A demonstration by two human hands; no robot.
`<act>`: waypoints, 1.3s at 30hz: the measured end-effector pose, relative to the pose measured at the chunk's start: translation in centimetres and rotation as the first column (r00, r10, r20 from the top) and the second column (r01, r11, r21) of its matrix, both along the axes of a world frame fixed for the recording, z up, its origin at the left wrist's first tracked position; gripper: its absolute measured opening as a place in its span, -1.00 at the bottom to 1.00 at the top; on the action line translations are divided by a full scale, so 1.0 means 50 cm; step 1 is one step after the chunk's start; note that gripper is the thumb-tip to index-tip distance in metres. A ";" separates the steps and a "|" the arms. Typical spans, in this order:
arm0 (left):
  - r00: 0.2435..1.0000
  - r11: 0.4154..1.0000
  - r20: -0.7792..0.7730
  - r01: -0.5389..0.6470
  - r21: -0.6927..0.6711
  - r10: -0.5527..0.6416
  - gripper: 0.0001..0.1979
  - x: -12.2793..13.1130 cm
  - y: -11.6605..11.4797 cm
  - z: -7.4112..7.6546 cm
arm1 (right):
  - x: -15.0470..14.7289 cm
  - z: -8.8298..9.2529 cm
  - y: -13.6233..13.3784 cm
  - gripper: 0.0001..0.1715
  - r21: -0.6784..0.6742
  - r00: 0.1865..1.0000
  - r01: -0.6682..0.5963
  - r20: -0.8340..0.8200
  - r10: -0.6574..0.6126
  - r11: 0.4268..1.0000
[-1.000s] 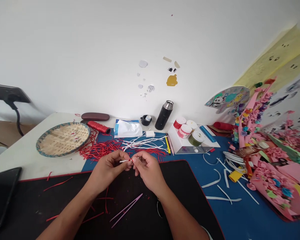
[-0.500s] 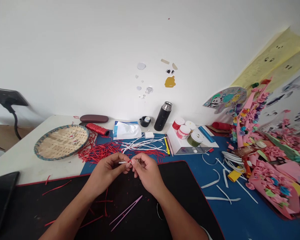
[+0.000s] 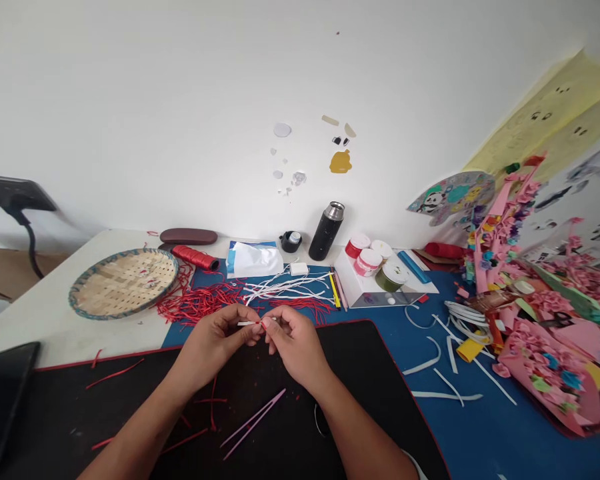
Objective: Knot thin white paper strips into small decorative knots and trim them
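My left hand and my right hand meet fingertip to fingertip above the black mat. Both pinch a thin white paper strip that has a bit of red at the spot where the fingers touch. Just behind the hands lie a heap of red paper strips and a bundle of white strips. Purple tweezers lie on the mat between my forearms.
A woven basket tray and a red thread spool sit at left, a black flask and paint jars behind. Pink paper flower crafts crowd the right. A dark tablet lies at the left edge.
The hands stay pinched on the strip in almost the same spot; only the fingers shift slightly. The view has drifted a little.
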State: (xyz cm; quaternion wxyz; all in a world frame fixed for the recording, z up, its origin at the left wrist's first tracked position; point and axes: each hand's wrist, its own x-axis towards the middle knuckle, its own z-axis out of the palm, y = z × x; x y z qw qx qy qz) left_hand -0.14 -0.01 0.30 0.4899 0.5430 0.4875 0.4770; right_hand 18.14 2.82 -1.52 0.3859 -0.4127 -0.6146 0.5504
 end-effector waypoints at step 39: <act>1.000 0.994 0.028 -0.003 -0.109 0.006 -0.70 0.001 0.000 0.008 | 0.003 0.005 0.000 -0.76 0.014 1.000 0.002 0.020 -0.002 1.000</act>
